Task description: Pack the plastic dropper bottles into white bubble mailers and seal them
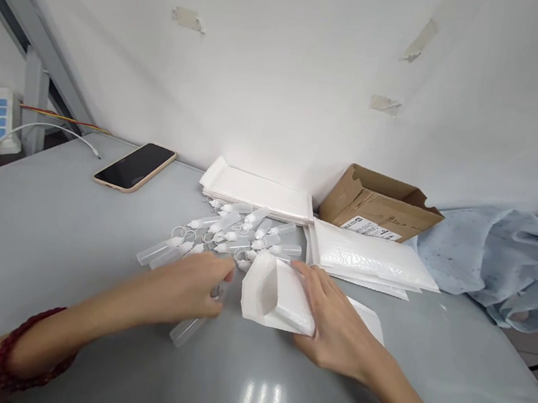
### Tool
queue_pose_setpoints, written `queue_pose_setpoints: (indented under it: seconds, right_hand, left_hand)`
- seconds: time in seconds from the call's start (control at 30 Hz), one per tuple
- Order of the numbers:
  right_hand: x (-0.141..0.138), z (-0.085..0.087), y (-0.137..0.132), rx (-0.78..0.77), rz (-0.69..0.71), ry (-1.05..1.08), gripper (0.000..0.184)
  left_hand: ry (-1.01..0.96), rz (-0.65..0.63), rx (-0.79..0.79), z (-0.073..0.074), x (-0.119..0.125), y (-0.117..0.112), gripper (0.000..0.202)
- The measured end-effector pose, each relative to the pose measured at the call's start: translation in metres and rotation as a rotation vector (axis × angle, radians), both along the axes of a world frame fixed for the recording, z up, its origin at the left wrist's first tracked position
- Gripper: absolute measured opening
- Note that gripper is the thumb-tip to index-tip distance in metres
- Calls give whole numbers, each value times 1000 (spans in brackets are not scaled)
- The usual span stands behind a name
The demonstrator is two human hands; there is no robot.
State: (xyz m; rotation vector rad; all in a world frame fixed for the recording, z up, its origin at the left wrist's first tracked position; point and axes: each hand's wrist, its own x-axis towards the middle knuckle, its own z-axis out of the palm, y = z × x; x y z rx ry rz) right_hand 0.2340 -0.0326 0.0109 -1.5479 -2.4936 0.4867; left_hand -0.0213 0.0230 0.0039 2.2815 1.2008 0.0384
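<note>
Nearest, the grey counter (115,367) lay under the forearms, a dark red beaded bracelet (10,352) on the left wrist. A clear bottle (186,332) slanted along the counter with its body toward the wearer and its upper end under the left hand (202,282). That hand's fingers curled around it with the thumb a little apart; whether they gripped it firmly could not be told. The right hand (332,320) had its fingers clamped on a white padded mailer (293,298), whose open mouth faced left, toward the other hand. The mailer was unsealed, and no bottle showed in the part of its mouth that could be seen.

Just beyond, a loose heap of capped bottles (237,236) lay outside any packaging, so a good share of the handling seemed undone. To the right of the heap, a few plumper mailers (371,256) lay overlapped; they looked perhaps filled, but their contents were hidden. Behind the heap, a stack of flat mailers (260,191) seemed unused. Farther back stood an open cardboard box (372,209), its inside mostly out of sight, near the wall (285,84).
</note>
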Motion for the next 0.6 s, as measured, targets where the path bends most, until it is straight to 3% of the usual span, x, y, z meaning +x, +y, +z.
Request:
queue_pose_setpoints:
  seconds: [0.17,0.27,0.37,0.47,0.53,0.6]
  right_hand:
    - [-6,-6,-5,-76,-52,21,86]
    - [-9,-7,-6,-86,-83,64,86]
    - [-12,-8,-5,-79,-114,126,82]
    - [-16,-11,-6,-61,-135,175,82]
    - [-17,-14,-7,-47,-129,181,85]
    - [-18,-17,-8,-26,-116,172,86]
  left_hand:
    - [-328,175,-300,19,-11,16,21]
    - [-603,249,-294,30,-14,18,24]
    - [-723,239,-280,22,-2,10,17]
    - [-694,145,-364,4,19,-4,10]
    - [-676,15,-215,-3,28,-10,11]
    - [-647,-104,56,-2,26,-8,13]
